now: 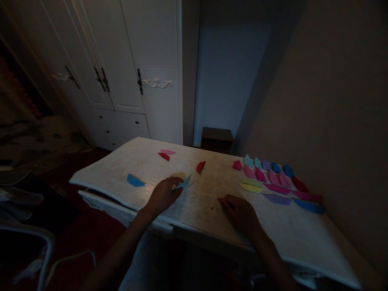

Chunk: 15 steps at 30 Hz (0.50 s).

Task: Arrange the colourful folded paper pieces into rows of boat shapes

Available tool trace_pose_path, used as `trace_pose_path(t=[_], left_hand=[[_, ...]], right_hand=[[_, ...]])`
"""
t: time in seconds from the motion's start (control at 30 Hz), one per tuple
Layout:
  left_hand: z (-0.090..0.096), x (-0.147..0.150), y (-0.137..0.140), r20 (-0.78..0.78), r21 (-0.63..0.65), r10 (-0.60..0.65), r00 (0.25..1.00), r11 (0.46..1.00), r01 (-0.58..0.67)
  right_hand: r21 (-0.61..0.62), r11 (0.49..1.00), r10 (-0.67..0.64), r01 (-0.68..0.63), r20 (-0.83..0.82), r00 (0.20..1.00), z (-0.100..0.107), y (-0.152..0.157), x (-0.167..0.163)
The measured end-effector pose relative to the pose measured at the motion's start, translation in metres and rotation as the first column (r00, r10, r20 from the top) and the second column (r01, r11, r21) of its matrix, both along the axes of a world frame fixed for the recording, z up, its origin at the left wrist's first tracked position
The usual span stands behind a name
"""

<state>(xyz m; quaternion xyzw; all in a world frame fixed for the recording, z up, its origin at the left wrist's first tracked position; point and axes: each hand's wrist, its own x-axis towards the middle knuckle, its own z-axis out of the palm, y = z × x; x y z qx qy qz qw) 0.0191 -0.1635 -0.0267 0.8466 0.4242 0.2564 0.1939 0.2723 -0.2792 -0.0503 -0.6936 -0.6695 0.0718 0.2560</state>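
Note:
Pinched between the thumb and fingers of my left hand (166, 194) is a light blue folded paper piece (184, 183), held just over the table. My right hand (238, 210) rests low near the tabletop, fingers curled in, and no paper shows in it. A red folded paper piece (200, 166) lies beyond the two hands, between them. To the left of my left hand lies a blue folded paper piece (135, 180). Farther back, a pink folded piece (167, 152) and another red one (164, 156) lie close together.
On the white table's (200, 210) right side, rows of small folded paper boats (260, 174) stand by the wall. Longer flat folded pieces, among them yellow (250, 187), purple (276, 199) and blue (309, 206), lie before them. A drawer (121, 210) juts out at the front left.

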Motion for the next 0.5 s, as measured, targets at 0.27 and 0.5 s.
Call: trace_pose_path(t=[0.27, 0.5], left_hand=[[0.008, -0.028, -0.002, 0.435, -0.249, 0.21, 0.876, 0.963, -0.108], [0.042, 0.01, -0.012, 0.462, -0.325, 0.099, 0.881, 0.943, 0.064]], right_hand=[[0.024, 1.0, 0.012, -0.013, 0.038, 0.999, 0.0, 0.0, -0.001], [0.008, 1.0, 0.019, -0.021, 0.162, 0.987, 0.005, 0.0, -0.011]])
